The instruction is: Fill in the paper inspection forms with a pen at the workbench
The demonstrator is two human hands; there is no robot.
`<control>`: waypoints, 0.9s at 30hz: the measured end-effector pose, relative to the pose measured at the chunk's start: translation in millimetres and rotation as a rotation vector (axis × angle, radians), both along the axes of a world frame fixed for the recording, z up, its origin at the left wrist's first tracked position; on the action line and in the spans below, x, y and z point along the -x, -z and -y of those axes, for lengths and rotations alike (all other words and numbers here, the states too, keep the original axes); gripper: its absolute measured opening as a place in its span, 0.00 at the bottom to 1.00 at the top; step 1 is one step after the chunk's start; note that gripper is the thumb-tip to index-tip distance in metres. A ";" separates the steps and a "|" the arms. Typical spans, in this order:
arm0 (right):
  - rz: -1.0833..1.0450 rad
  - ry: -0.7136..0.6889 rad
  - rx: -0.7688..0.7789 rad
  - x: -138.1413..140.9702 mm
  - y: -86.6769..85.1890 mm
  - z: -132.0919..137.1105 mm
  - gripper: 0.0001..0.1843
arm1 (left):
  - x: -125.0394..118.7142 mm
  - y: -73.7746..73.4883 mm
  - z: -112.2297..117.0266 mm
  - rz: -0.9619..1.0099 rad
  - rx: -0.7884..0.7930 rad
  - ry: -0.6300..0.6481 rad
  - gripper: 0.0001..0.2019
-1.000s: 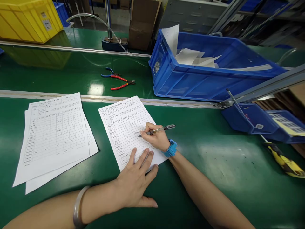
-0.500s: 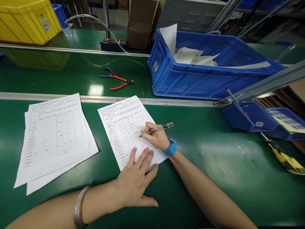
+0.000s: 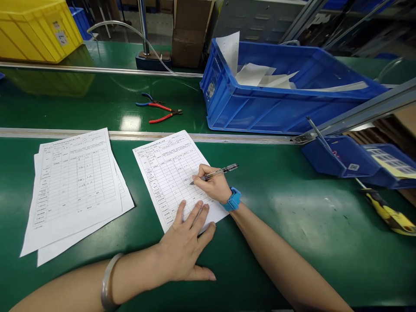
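Observation:
A printed form with a ruled table and some handwriting lies tilted on the green tabletop. My right hand is closed around a pen with a clear barrel, its tip on or just over a cell near the middle of the sheet. Flat across the form's lower edge rests my left hand, fingers spread and holding nothing. To the left, a few overlapping forms of the same kind lie on the table, partly filled in.
Beyond the sheets lie pliers with red handles and another pair with blue and red handles. A blue crate holds papers. Small blue bins and a yellow-black screwdriver sit right; a yellow crate stands back left.
The pen tip has shifted very slightly up the form, and a little more writing shows beside it. My left hand stays in place.

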State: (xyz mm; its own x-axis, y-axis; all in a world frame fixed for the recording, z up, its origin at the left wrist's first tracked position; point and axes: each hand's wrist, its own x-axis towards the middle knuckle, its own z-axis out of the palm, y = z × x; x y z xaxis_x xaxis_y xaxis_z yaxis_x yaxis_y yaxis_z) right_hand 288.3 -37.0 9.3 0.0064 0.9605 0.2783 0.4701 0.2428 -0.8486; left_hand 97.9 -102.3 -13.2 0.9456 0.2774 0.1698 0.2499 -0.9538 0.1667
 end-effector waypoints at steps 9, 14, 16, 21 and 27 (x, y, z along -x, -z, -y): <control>0.020 -0.021 0.001 0.7 -0.5 1.5 0.16 | -0.2 -1.8 -1.6 -0.009 0.041 0.004 0.47; 0.014 -0.025 -0.007 0.7 -0.2 1.7 0.16 | 0.3 -1.9 -0.8 -0.006 0.035 0.007 0.47; 0.008 -0.021 -0.016 0.6 -0.1 1.6 0.16 | 0.1 -1.9 -0.6 -0.002 0.028 0.005 0.47; 0.010 -0.012 -0.004 1.1 -0.9 1.3 0.16 | -0.3 -1.8 -0.2 -0.002 0.012 -0.002 0.46; 0.013 -0.022 -0.009 1.2 -1.5 1.2 0.16 | 0.5 -1.9 -0.6 0.000 0.020 0.006 0.46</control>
State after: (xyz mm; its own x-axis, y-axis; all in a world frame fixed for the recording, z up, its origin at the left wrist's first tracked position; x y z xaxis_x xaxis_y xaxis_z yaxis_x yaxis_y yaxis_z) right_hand 287.2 -38.2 10.8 -0.0183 0.9579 0.2864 0.4752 0.2603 -0.8405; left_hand 97.4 -101.7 -11.3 0.9473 0.2748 0.1646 0.2438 -0.9518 0.1858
